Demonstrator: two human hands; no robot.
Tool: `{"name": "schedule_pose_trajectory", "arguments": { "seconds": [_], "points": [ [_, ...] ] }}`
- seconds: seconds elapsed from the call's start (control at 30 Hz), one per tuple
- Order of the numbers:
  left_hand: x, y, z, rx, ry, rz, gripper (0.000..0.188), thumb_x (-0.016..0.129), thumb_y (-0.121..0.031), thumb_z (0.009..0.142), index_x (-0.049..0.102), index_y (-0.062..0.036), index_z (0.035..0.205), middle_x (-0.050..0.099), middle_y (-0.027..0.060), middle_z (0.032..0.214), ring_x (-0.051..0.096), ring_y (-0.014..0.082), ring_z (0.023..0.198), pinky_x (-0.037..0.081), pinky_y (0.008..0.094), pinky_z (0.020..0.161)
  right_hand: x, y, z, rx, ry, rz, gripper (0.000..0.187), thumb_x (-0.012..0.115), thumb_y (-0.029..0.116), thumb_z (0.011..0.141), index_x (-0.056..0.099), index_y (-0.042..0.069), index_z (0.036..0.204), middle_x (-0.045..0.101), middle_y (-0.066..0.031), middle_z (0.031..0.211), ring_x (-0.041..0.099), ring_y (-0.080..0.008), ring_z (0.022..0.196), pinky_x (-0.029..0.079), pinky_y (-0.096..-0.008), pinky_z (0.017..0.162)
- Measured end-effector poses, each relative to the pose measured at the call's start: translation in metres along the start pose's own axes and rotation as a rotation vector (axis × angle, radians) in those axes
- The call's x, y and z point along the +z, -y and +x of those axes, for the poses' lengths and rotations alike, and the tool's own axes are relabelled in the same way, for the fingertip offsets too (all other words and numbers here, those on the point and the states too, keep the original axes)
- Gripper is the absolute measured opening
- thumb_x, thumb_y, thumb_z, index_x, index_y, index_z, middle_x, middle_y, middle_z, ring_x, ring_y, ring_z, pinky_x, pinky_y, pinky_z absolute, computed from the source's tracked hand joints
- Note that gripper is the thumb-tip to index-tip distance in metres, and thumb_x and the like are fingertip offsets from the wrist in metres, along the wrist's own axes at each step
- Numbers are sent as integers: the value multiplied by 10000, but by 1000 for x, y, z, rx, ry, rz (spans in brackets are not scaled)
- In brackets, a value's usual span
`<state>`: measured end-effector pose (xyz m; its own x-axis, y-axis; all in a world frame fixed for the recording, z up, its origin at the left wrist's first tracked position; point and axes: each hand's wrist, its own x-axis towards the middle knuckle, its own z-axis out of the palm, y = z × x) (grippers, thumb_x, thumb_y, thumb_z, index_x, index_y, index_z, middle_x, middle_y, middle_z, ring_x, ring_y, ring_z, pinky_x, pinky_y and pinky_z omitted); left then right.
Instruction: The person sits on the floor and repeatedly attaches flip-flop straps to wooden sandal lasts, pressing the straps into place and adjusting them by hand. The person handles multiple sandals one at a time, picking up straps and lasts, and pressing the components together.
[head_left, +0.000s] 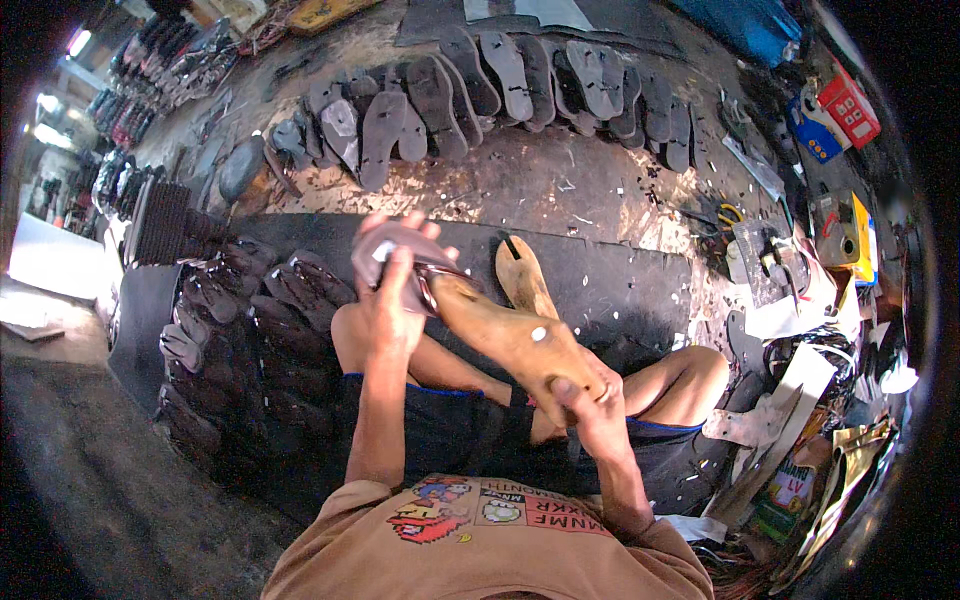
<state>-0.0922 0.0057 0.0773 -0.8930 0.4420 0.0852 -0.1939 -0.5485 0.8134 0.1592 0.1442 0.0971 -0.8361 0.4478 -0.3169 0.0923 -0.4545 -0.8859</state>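
My left hand (398, 300) is wrapped round a dark brown sandal (378, 245), its thumb across the sole and its blurred fingers behind. The sandal's straps sit at the tip of a wooden shoe last (500, 335); how far the last goes into them is hard to make out. My right hand (600, 412) grips the opposite end of that last, thumb on top. A second wooden last (520, 272), with a slit in its front end, lies between my legs on a black mat (620, 270).
Beyond the mat runs a row of grey and black soles (436, 105). Several dark sandals (290, 285) lie to my left beside a stack of dark ridged pieces (160, 225). On the right are yellow-handled scissors (732, 213), a yellow box (858, 235), a red box (850, 108) and scraps.
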Motion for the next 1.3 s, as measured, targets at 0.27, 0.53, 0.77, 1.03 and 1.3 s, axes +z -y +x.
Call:
{"name": "schedule_pose_trajectory", "arguments": {
  "seconds": [0.27,0.53,0.77,1.03,1.3],
  "points": [
    [19,-12,-9,-352,-80,-295,514,634,-313,1078,426,-221,1539,562,234,1449,568,425,1356,520,711,1057,19,-21,-6,-585,42,-496,590,786,93,897,618,-15,1453,576,-312,1507,578,-431,1409,472,-472,1149],
    [27,9,-8,-410,-15,-306,532,705,-300,1031,479,-191,1500,626,215,1273,653,389,1213,585,614,1011,46,-47,-12,-476,-99,-257,594,750,78,947,553,-56,1492,509,-339,1556,536,-421,1441,405,-484,1202],
    [27,27,-10,-427,-30,-180,557,650,-244,1030,454,-210,1549,616,193,1280,659,341,1185,603,562,989,47,-63,12,-406,-125,-204,563,731,122,988,557,-54,1493,477,-292,1610,470,-374,1505,378,-473,1225],
    [19,53,-97,-608,-326,30,668,498,-563,1076,528,-18,1462,661,158,1393,648,316,1275,491,453,1146,37,-65,6,-536,80,-801,733,850,145,892,523,86,1546,281,-317,1670,284,-466,1581,309,-526,1269],
    [23,6,-119,-746,-139,-152,798,490,-643,995,570,34,1409,706,197,1271,714,302,1112,569,413,1003,13,-76,17,-46,62,-172,460,479,390,1163,713,0,1235,759,-70,1062,624,-116,949,516,-319,885]
  ]
}}
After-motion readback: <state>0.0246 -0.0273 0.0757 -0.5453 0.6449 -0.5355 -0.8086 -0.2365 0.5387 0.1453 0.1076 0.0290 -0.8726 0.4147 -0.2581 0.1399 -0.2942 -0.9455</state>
